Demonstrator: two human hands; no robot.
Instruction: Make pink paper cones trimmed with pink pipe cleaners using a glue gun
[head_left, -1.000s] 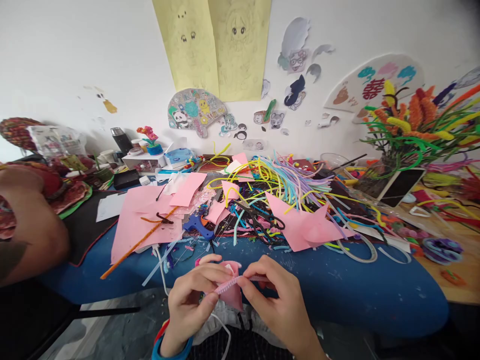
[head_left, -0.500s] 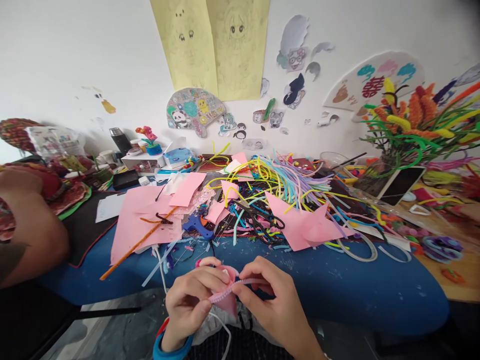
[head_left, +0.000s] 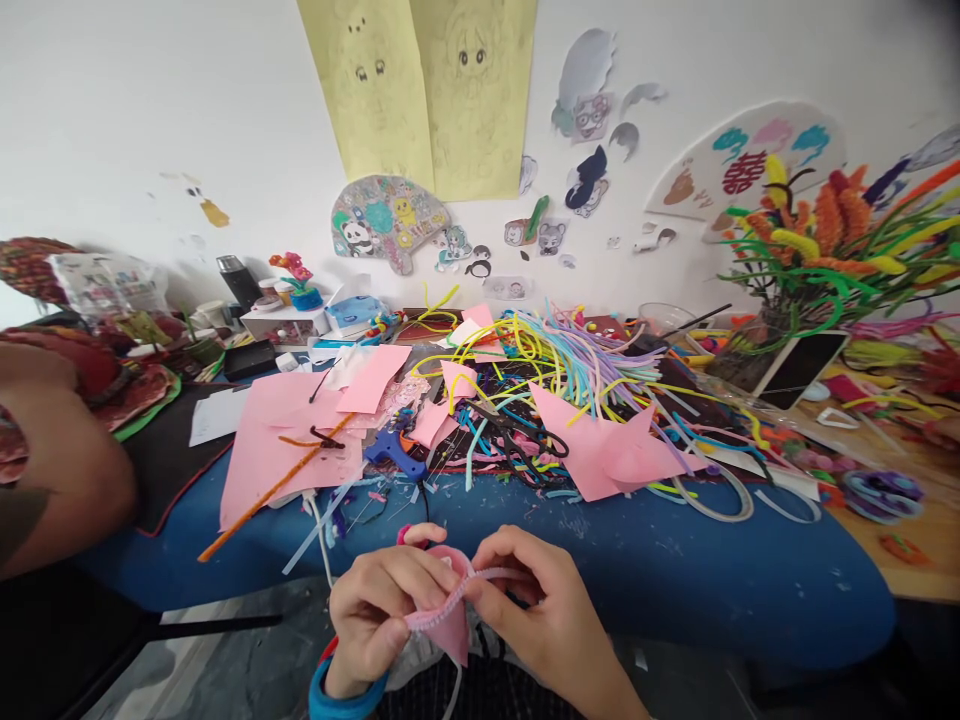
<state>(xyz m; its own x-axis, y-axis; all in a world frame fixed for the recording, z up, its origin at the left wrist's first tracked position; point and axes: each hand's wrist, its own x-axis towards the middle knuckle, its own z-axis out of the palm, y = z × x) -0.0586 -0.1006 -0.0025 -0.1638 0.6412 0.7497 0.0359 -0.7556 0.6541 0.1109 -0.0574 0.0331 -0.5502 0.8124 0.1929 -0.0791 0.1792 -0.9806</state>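
Note:
Low in the middle of the view, my left hand (head_left: 379, 612) pinches a folded pink paper piece (head_left: 448, 625) together with a pink pipe cleaner (head_left: 457, 592) that lies along its edge. My right hand (head_left: 540, 605) grips the same pipe cleaner just to the right, fingers curled round it. Both hands hover below the front edge of the blue table (head_left: 675, 570).
Pink paper sheets (head_left: 277, 440), a blue glue gun (head_left: 397, 455), black scissors (head_left: 525, 440) and a heap of coloured pipe cleaners (head_left: 570, 360) cover the table. A vase of pipe-cleaner flowers (head_left: 817, 260) stands at right. Another person's arm (head_left: 60, 460) rests at left.
My hands have sunk a little and the pink paper piece has tilted, with the pipe cleaner bent more steeply along its edge. The other person's arm has stayed put.

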